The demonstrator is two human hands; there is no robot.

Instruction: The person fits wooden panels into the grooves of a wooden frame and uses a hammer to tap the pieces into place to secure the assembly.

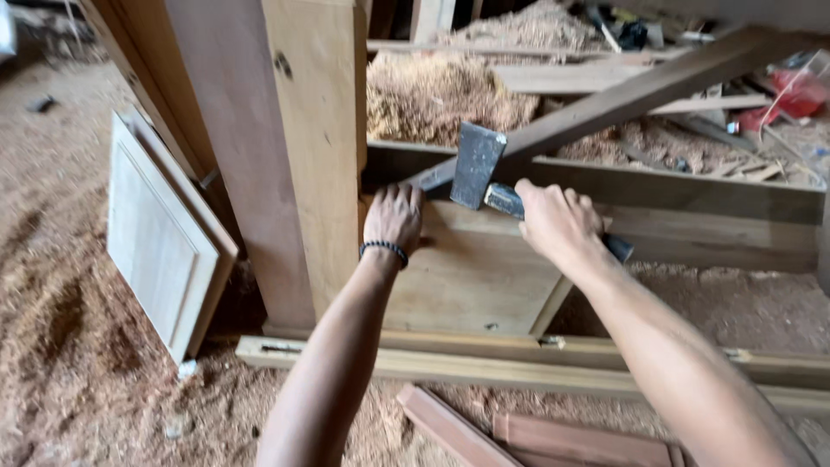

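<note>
right hand (558, 220) gripping hammer (484, 173), panel (471, 268) edge

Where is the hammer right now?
The hammer is in the right hand, near the middle of the head view, its head just right of the left hand on the board.

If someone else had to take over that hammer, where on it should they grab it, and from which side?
Probably the handle. On the hammer, the blocky metal head points up and left toward the wooden board, while the handle slants down to the right and its end pokes out past the right hand. Coming from the right, wrapping around the handle, keeps fingers away from the head and from the left hand on the board.
</note>
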